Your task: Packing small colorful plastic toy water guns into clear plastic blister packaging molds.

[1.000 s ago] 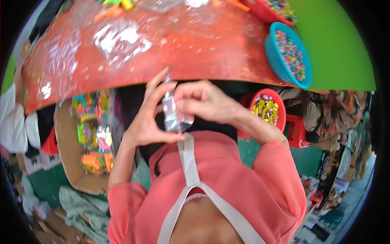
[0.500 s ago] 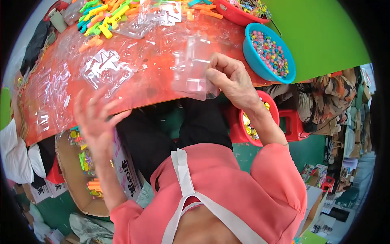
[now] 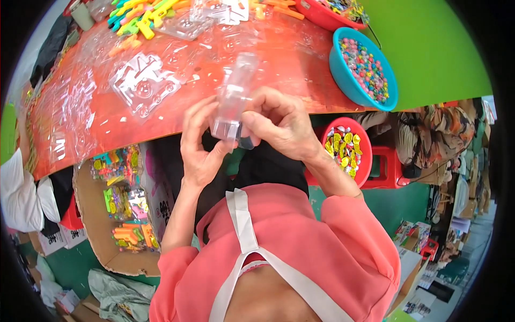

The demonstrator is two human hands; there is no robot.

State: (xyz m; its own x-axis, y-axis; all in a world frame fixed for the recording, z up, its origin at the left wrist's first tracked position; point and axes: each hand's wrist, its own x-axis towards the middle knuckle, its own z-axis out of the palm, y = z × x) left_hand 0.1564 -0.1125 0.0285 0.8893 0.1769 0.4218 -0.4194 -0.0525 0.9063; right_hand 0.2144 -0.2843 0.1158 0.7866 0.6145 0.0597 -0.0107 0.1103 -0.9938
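Note:
A clear, folded plastic box (image 3: 234,99) is held upright, tilted slightly, over the near edge of the red table (image 3: 284,59). My left hand (image 3: 199,140) grips its lower left side, fingers behind and thumb at the bottom. My right hand (image 3: 281,119) pinches its right side between thumb and fingers. The box looks see-through, and I make out nothing inside it. A clear molded blister tray (image 3: 144,88) lies on the table to the left, beyond my left hand.
Colorful toy guns (image 3: 147,16) are heaped at the far left. A blue basin (image 3: 339,67) of beads stands right, near a red basin (image 3: 327,16). Below the table edge are a red bowl (image 3: 367,161) of gold-wrapped pieces and a cardboard box (image 3: 99,236) of packed toys.
My left hand has come right and closed on the plastic box. My right hand has drawn the box left and slightly nearer, turning it to a narrower side.

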